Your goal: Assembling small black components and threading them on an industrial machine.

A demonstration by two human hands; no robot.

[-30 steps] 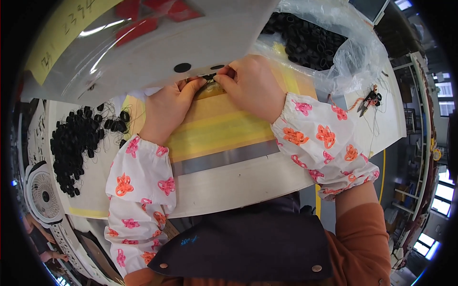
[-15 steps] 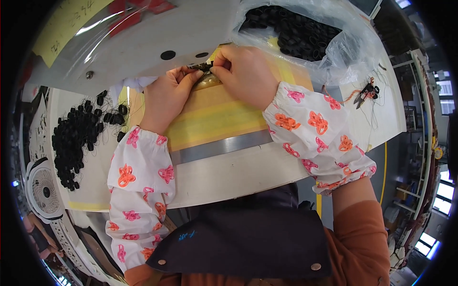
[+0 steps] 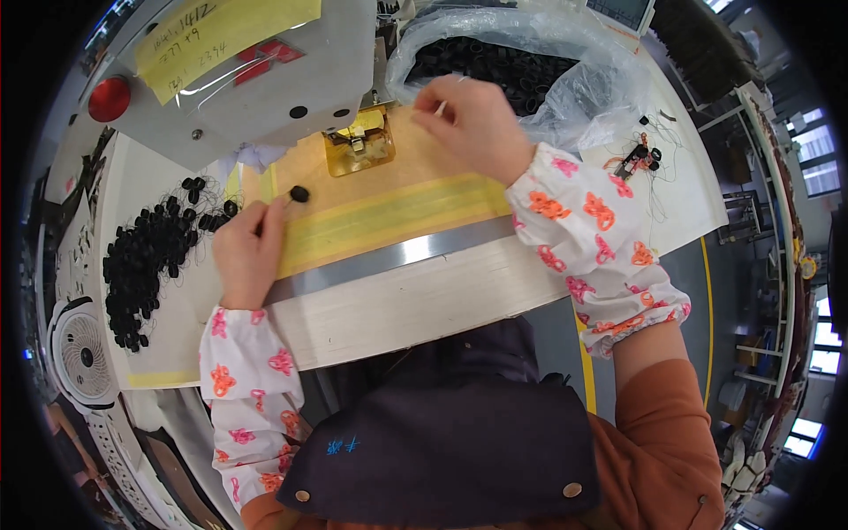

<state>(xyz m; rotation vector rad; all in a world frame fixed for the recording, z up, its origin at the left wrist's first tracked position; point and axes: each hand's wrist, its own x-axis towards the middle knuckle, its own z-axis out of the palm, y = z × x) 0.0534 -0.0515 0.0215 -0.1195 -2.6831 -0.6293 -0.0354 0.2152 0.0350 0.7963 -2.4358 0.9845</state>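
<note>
At the far left of the room, a white round fan (image 3: 84,353) stands beside the desk (image 3: 380,322), a pale top whose near edge bows in this wide view. On its left part spreads a heap of small black loops (image 3: 146,269), trailing fine threads. Next comes the grey-white machine body (image 3: 208,110), carrying a red button (image 3: 109,99) and a yellow note (image 3: 234,42). To its right, a brass-coloured plate (image 3: 360,157) lies amid yellow tape (image 3: 389,216), with a shiny metal strip (image 3: 397,258) along the near side. Beyond, a clear plastic bag (image 3: 609,93) holds more black loops, and right of it a pair of snips (image 3: 638,161) lies among threads. A yellow line (image 3: 709,305) crosses the grey floor; racks (image 3: 767,327) and bright windows (image 3: 817,168) close off the right.

The single black loop (image 3: 299,193) is over the tan and yellow surface, left of the brass-coloured plate, right at the fingertips of the left hand (image 3: 247,254). Its blurred oval seems slightly longer from left to right; which way its opening faces cannot be told, nor whether the fingers pinch it. The right hand (image 3: 480,125) hovers before the bag, fingers loosely curled, thumb near the forefinger; whether anything is between them cannot be told.
</note>
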